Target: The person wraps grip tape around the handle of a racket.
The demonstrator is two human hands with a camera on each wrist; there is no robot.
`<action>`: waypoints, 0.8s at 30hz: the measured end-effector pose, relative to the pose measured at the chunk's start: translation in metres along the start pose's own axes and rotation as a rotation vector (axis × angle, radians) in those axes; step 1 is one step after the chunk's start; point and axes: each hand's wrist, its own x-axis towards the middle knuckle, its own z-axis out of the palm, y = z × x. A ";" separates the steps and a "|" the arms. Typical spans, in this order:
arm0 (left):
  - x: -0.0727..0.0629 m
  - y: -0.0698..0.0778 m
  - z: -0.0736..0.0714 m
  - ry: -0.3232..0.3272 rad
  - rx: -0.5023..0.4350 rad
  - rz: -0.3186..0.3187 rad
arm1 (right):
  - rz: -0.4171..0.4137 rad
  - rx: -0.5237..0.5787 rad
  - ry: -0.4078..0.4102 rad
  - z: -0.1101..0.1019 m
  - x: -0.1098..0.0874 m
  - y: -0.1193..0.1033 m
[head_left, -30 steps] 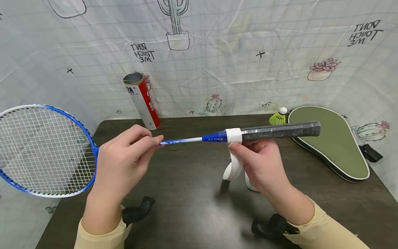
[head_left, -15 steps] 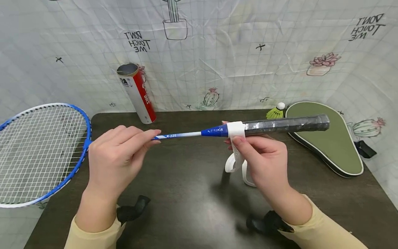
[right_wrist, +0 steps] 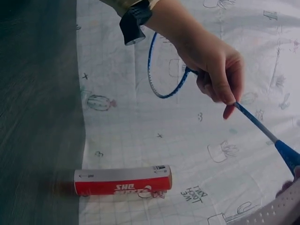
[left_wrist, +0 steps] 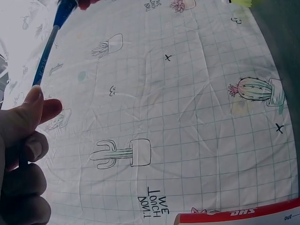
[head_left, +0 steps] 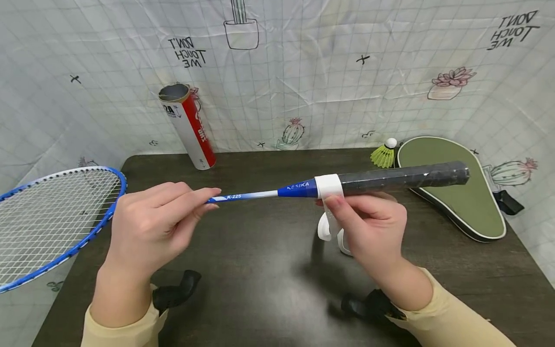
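A blue and white badminton racket (head_left: 299, 188) is held level above the table, its strung head at the left. My left hand (head_left: 151, 226) grips the shaft (left_wrist: 45, 58) between thumb and curled fingers. White perforated grip tape (head_left: 329, 185) circles the top of the black handle (head_left: 403, 177), beside the blue cone. With thumb and fingers, my right hand (head_left: 375, 226) pinches the tape just under the handle. The tape's loose end curls below, partly hidden by that hand. In the right wrist view, the tape (right_wrist: 267, 211) crosses the lower right corner.
A red and white shuttlecock tube (head_left: 188, 127) stands at the back left of the dark table (head_left: 260, 289). A yellow shuttlecock (head_left: 384, 153) and a green racket-shaped case (head_left: 451, 188) lie at the back right. A patterned cloth (head_left: 347, 96) hangs behind.
The racket has turned about its shaft, so its strung face looks narrower. Its handle reaches slightly farther right. Both hands have kept their hold, and the head view has shifted a little.
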 end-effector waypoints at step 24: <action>0.001 0.000 0.012 0.359 0.130 -0.073 | 0.164 0.213 0.115 -0.003 0.001 -0.003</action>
